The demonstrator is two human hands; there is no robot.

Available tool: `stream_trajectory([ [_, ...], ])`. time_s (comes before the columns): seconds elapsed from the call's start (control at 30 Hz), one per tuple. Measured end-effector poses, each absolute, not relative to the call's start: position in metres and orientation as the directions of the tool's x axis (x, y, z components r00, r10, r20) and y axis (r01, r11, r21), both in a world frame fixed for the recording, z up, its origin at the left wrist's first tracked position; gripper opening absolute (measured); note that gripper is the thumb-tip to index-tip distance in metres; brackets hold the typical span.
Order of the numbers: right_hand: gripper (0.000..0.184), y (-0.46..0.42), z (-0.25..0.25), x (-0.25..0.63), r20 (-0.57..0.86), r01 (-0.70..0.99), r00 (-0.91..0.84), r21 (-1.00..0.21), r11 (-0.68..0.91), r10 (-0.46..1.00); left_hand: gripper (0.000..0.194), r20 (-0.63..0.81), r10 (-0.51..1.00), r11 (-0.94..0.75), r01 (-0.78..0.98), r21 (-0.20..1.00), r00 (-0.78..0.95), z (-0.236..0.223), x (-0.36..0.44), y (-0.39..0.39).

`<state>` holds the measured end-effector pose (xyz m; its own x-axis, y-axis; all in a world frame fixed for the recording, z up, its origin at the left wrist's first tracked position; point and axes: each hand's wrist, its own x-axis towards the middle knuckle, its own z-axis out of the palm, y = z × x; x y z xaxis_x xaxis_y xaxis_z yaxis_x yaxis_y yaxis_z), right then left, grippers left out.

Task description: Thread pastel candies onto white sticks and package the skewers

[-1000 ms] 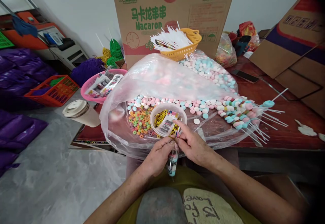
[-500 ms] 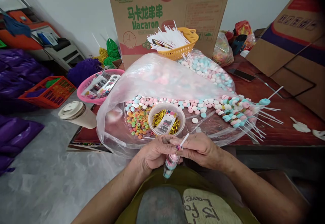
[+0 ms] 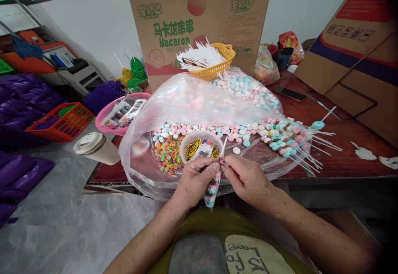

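Observation:
My left hand (image 3: 195,180) is closed round a wrapped candy skewer (image 3: 212,191) of pink, white and blue discs, held upright below the table edge. My right hand (image 3: 247,178) pinches the neck of the wrapper at the skewer's white stick (image 3: 224,145). Just beyond my fingers stands a small white bowl (image 3: 189,140) with gold twist ties and small printed labels. Colourful ring candies (image 3: 168,153) lie to the bowl's left on a clear plastic sheet.
Finished skewers (image 3: 289,137) lie piled at the right on the red-brown table (image 3: 342,158). A yellow basket of white sticks (image 3: 208,56) stands before a Macaron carton (image 3: 199,21). A pink basket (image 3: 121,112) and a lidded cup (image 3: 93,147) are at the left.
Both hands dropped toward my lap with the skewer half a second ago and have now come back up beside the bowl. The camera view has tilted slightly.

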<state>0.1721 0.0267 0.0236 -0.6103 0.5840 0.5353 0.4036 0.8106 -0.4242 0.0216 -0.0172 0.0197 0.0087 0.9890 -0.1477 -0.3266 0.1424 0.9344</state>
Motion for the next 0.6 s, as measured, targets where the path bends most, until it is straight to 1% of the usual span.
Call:
stream_trajectory([
  [0.07,0.019,0.027,0.021,0.174,0.580,0.464,-0.600,-0.309,0.830,0.551,0.025,-0.065,0.997,0.070,-0.142,0.987,0.038,0.026,0.021,-0.015],
  [0.1,0.019,0.027,0.018,0.174,0.592,0.479,-0.607,-0.260,0.838,0.531,0.025,-0.053,0.997,0.058,-0.104,0.993,0.053,0.027,0.021,-0.012],
  [0.13,0.021,0.027,0.015,0.173,0.601,0.484,-0.619,-0.215,0.848,0.505,0.026,-0.066,0.996,0.072,-0.113,0.991,0.057,0.028,0.022,-0.010],
  [0.2,0.024,0.027,0.011,0.173,0.630,0.468,-0.650,-0.110,0.877,0.425,0.029,-0.169,0.985,0.173,-0.222,0.960,0.038,0.027,0.024,-0.004],
  [0.27,0.025,0.030,0.010,0.175,0.647,0.422,-0.703,0.047,0.905,0.295,0.030,-0.308,0.951,0.297,-0.335,0.894,0.019,0.024,0.028,-0.001],
  [0.3,0.025,0.034,0.012,0.178,0.638,0.402,-0.735,0.136,0.906,0.230,0.031,-0.355,0.935,0.337,-0.355,0.872,0.016,0.024,0.030,-0.001],
  [0.33,0.024,0.039,0.015,0.183,0.621,0.391,-0.762,0.216,0.895,0.183,0.031,-0.364,0.932,0.345,-0.337,0.876,0.009,0.025,0.032,-0.001],
  [0.37,0.023,0.045,0.020,0.189,0.610,0.400,-0.775,0.276,0.874,0.162,0.031,-0.329,0.944,0.311,-0.288,0.906,-0.015,0.026,0.033,-0.003],
  [0.4,0.023,0.052,0.025,0.196,0.614,0.437,-0.770,0.312,0.843,0.172,0.034,-0.261,0.963,0.241,-0.222,0.945,-0.067,0.029,0.034,-0.005],
  [0.43,0.023,0.057,0.031,0.202,0.642,0.502,-0.739,0.325,0.802,0.203,0.041,-0.184,0.975,0.164,-0.151,0.975,-0.129,0.031,0.035,-0.007],
  [0.47,0.023,0.061,0.036,0.208,0.691,0.582,-0.682,0.314,0.750,0.240,0.048,-0.132,0.979,0.119,-0.091,0.989,-0.152,0.034,0.036,-0.009],
  [0.5,0.022,0.063,0.039,0.213,0.744,0.655,-0.612,0.286,0.700,0.268,0.056,-0.139,0.984,0.133,-0.067,0.989,-0.109,0.038,0.037,-0.010],
  [0.53,0.020,0.062,0.041,0.215,0.786,0.702,-0.550,0.254,0.665,0.281,0.063,-0.205,0.979,0.205,-0.090,0.975,0.004,0.041,0.038,-0.009],
  [0.57,0.018,0.058,0.040,0.214,0.812,0.718,-0.513,0.228,0.658,0.278,0.073,-0.293,0.942,0.317,-0.144,0.937,0.166,0.045,0.038,-0.008],
  [0.6,0.018,0.052,0.037,0.212,0.817,0.695,-0.511,0.211,0.687,0.266,0.083,-0.347,0.879,0.425,-0.211,0.880,0.326,0.049,0.036,-0.004],
])
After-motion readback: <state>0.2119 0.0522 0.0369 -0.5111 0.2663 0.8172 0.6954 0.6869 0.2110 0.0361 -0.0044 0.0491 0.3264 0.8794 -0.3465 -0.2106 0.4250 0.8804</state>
